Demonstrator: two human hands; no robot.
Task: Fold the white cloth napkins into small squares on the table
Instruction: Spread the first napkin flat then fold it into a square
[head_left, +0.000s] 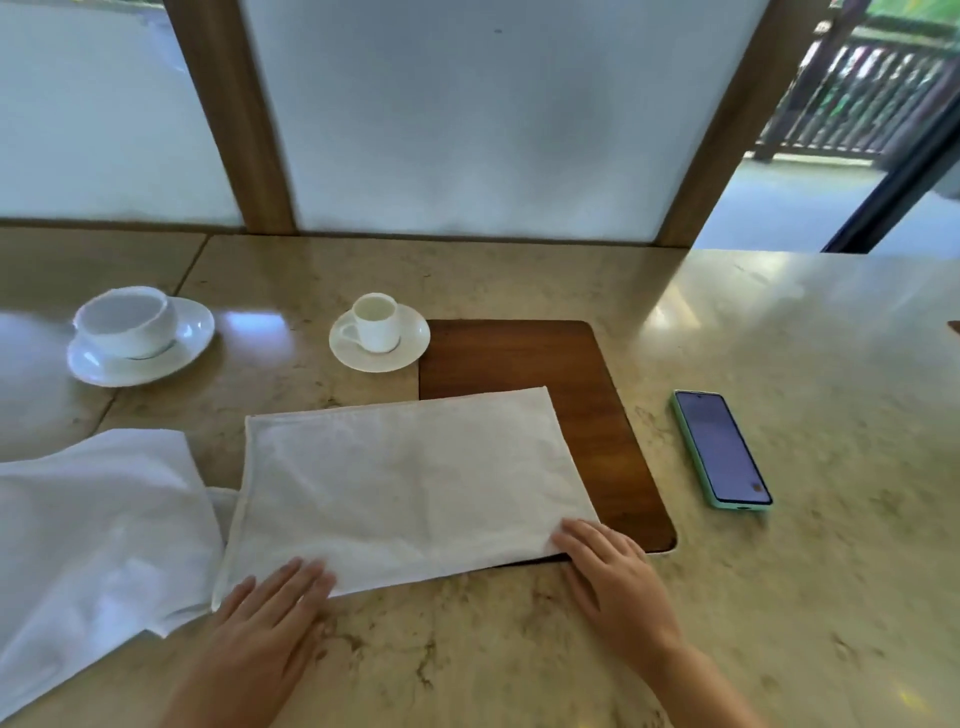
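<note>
A white cloth napkin (400, 483) lies folded into a wide rectangle in front of me, partly over a brown wooden placemat (582, 374). My left hand (270, 618) rests flat with its fingertips on the napkin's near left edge. My right hand (613, 577) lies flat with its fingertips on the near right corner. Both hands hold nothing, fingers extended and slightly apart. A second white napkin (88, 545) lies loose and rumpled at the left, its edge tucked under the folded one.
On the marble table (831, 364) stand a large white cup on a saucer (137, 332) at the far left and a small cup on a saucer (379, 332) by the placemat. A phone in a green case (722, 449) lies to the right. Frosted panels rise behind.
</note>
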